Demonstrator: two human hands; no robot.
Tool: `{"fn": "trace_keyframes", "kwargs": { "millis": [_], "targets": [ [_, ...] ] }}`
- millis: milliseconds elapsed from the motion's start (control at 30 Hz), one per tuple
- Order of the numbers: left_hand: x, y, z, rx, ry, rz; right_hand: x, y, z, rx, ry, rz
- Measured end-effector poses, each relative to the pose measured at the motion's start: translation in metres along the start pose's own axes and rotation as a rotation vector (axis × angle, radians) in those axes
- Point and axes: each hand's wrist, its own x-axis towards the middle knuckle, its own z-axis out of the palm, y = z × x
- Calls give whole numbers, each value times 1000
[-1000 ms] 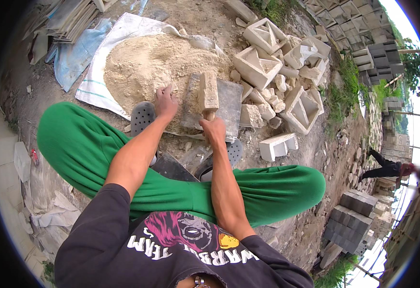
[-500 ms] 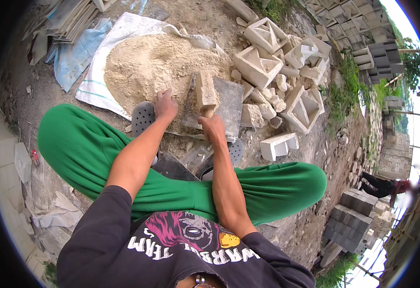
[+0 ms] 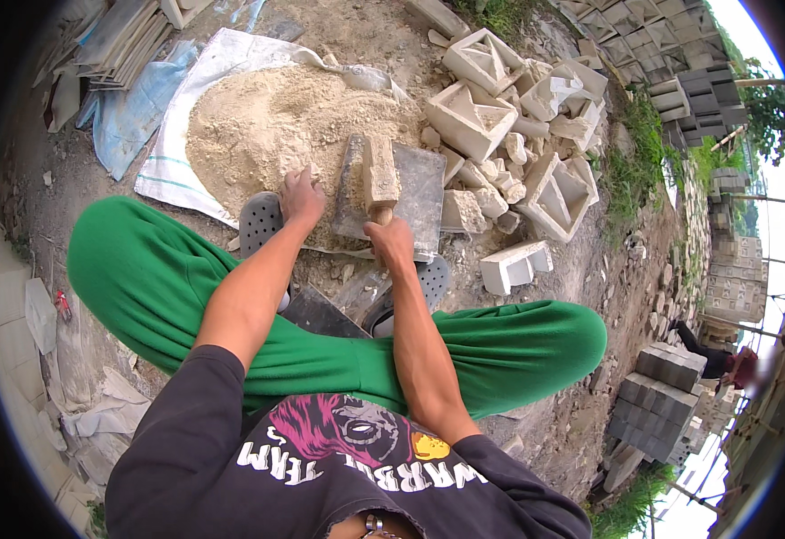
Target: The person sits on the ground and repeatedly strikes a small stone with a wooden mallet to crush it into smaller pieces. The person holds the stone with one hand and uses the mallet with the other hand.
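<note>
My right hand (image 3: 390, 241) is wrapped round the handle of a wooden mallet (image 3: 380, 169). The mallet's blocky, dust-coated head lies over a dark flat slab (image 3: 421, 193) between my feet and a heap of pale crushed powder (image 3: 249, 126). To the left of the slab, my left hand (image 3: 302, 199) is at the near edge of the heap, fingers a little apart and pointing away from me. I make out nothing held in it. Under the heap lies a white woven sack (image 3: 161, 175).
Broken pale blocks and rubble (image 3: 487, 184) lie right of the slab, with a white block piece (image 3: 516, 267) nearer. A blue sheet (image 3: 127, 121) and stacked boards (image 3: 127, 49) are at the far left. Grey blocks (image 3: 653, 404) and another person (image 3: 720, 359) appear at the right.
The whole view has shifted slightly, so the scene sits a little further left. Both hands and the mallet keep nearly the same places relative to the slab and heap.
</note>
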Motion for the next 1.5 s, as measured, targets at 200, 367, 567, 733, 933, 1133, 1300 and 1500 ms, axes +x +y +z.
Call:
{"fn": "trace_keyframes", "kwargs": {
  "millis": [200,367,567,733,933,1133,1300,1500],
  "targets": [
    [5,-13,11,37,51,41,-26,-15,0,219,187,-248],
    [3,4,8,30,87,34,-16,24,26,-10,42,-212],
    [12,-7,6,-48,10,-38,-32,-6,8,-66,40,-92],
    [12,-12,10,-28,27,-18,-32,-22,-4,94,203,-187],
    [4,17,-1,-5,-29,-9,23,49,20,12,102,23],
    [6,-2,0,41,-24,-13,-28,-27,-21,328,137,-107],
    [3,0,0,-2,-46,12,-28,-33,-14,429,162,-206],
    [6,6,-5,109,-67,37,9,11,7,-10,79,-35]
  ]
}}
